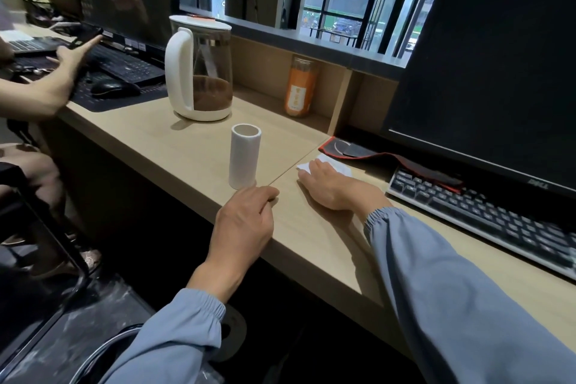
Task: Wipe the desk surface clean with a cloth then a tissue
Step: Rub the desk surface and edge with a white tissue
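A white tissue (338, 166) lies flat on the light wooden desk (314, 243), mostly covered by my right hand (335, 185), which presses on it with straight fingers. My left hand (244, 221) rests at the desk's front edge with loosely curled fingers and holds nothing. Just beyond the left hand stands a white roll of tissue (244, 159), upright. No cloth can be made out apart from the tissue.
A white kettle (199, 72) with brown contents stands at the back. An orange bottle (300, 87) sits in a shelf nook. To the right are a keyboard (486, 215), a black-and-red mat (389, 159) and a monitor (498, 65). Another person's hand (70, 62) holds a phone at left.
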The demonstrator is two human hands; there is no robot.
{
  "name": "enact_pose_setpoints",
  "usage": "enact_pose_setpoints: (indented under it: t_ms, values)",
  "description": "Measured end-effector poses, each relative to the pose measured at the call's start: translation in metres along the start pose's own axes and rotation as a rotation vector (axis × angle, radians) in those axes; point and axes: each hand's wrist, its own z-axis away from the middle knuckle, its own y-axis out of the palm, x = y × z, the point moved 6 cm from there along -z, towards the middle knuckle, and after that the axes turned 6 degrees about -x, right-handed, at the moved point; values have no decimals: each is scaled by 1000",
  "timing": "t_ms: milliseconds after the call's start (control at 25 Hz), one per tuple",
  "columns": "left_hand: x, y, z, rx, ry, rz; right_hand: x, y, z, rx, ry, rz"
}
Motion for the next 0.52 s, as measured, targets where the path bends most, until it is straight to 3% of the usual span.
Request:
enact_pose_setpoints:
  t_ms: [240,520]
  values:
    - [-1,0,-2,18,-2,-1,-7,-22,-21,-114,60,45]
    - [-4,-1,1,24,-34,-11,-10,5,44,24,-22,-31]
